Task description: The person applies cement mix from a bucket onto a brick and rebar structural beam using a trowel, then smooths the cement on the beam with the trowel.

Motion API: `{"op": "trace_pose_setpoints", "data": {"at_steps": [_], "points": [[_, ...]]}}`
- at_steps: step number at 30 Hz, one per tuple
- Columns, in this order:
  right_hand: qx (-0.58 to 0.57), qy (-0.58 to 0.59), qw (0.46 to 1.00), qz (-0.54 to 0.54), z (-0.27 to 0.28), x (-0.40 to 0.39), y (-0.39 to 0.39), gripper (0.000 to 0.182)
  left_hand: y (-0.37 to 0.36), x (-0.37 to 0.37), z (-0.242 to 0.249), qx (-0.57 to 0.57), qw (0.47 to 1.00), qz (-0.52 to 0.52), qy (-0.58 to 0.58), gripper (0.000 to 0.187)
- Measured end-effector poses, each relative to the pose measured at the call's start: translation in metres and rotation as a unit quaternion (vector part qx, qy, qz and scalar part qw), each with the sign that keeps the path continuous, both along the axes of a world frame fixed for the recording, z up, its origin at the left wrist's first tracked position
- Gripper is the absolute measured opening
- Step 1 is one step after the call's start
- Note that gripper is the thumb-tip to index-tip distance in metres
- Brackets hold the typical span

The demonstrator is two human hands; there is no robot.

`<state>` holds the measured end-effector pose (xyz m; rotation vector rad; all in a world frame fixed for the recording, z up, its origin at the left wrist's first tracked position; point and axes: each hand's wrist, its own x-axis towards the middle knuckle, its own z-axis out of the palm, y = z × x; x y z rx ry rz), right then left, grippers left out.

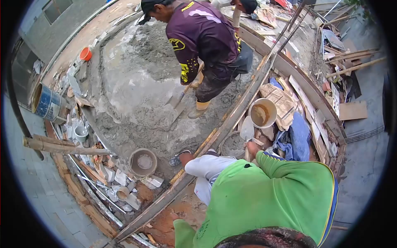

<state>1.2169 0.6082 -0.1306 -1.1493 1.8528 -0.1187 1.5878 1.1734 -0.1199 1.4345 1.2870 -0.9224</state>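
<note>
My right hand [251,148] is closed round a trowel [247,129], whose blade points up over a bucket of grey mortar [233,145]. Just beyond the blade is a cream bucket [263,113] with brown residue inside. Below the wooden form board [188,177], my left hand [176,216] shows only in small part past the green sleeve, over reddish ground; its finger shape is unclear. One shoe [175,160] rests at the edge of the wet concrete [136,99], near a round bucket [143,162] holding grey material.
Another person [202,37] bends over the concrete with a shovel [178,99]; a further person is partly visible behind. A blue drum [49,102], an orange bucket [85,54] and rubble lie left. Blue cloth [298,136], sacks and boards lie right. A pole [66,146] juts in from the left.
</note>
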Motion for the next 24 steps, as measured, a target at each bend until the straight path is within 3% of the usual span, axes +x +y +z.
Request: {"op": "trace_pose_setpoints", "data": {"at_steps": [2,3,4,5,6,7,9,11,13,15,17,18,20,21,24], "points": [[-0.043,-0.06,0.994,-0.076,-0.034,-0.054,0.027,0.03,-0.056,0.024,0.038,-0.022,0.998,-0.034,-0.052,0.049],[0.013,-0.128,0.965,-0.228,-0.006,-0.061,0.038,0.024,-0.074,0.038,0.057,-0.013,0.995,-0.036,-0.09,0.049],[0.0,-0.165,0.958,-0.233,0.002,-0.083,0.043,0.022,-0.086,0.067,0.067,-0.029,0.99,-0.101,-0.099,0.056],[-0.012,-0.188,0.926,-0.328,0.016,-0.096,0.046,0.022,-0.108,0.096,0.068,-0.055,0.98,-0.159,-0.104,0.064],[-0.023,-0.205,0.885,-0.417,0.032,-0.11,0.055,0.022,-0.123,0.121,0.076,-0.078,0.977,-0.142,-0.138,0.065],[-0.017,-0.197,0.875,-0.443,0.056,-0.123,0.067,0.022,-0.134,0.144,0.09,-0.097,0.972,-0.124,-0.172,0.066],[-0.074,-0.13,0.836,-0.528,0.102,-0.145,0.07,0.027,-0.168,0.181,0.142,-0.096,0.947,-0.192,-0.238,0.065],[-0.07,-0.17,0.765,-0.617,0.066,-0.2,0.093,0.026,-0.187,0.213,0.188,-0.126,0.927,-0.207,-0.285,0.064],[-0.129,-0.216,0.7,-0.668,0.079,-0.235,0.117,0.023,-0.218,0.209,0.236,-0.027,0.923,-0.197,-0.33,0.063],[-0.161,-0.194,0.616,-0.746,0.092,-0.262,0.136,0.022,-0.206,0.228,0.243,-0.004,0.904,-0.308,-0.296,0.068],[-0.208,-0.278,0.545,-0.763,0.053,-0.318,0.177,0.022,-0.225,0.213,0.246,0.055,0.933,-0.292,-0.202,0.068],[-0.231,-0.233,0.546,-0.771,0.076,-0.321,0.18,0.022,-0.232,0.205,0.242,0.083,0.925,-0.35,-0.121,0.069],[-0.255,-0.185,0.508,-0.802,0.112,-0.332,0.18,0.022,-0.258,0.176,0.217,0.157,0.87,-0.466,-0.022,0.067],[-0.268,-0.137,0.479,-0.825,0.112,-0.341,0.187,0.023,-0.281,0.154,0.204,0.163,0.842,-0.513,0.03,0.067],[-0.251,-0.132,0.43,-0.857,0.118,-0.369,0.198,0.03,-0.37,0.083,0.149,0.128,0.741,-0.644,0.139,0.066]]}}
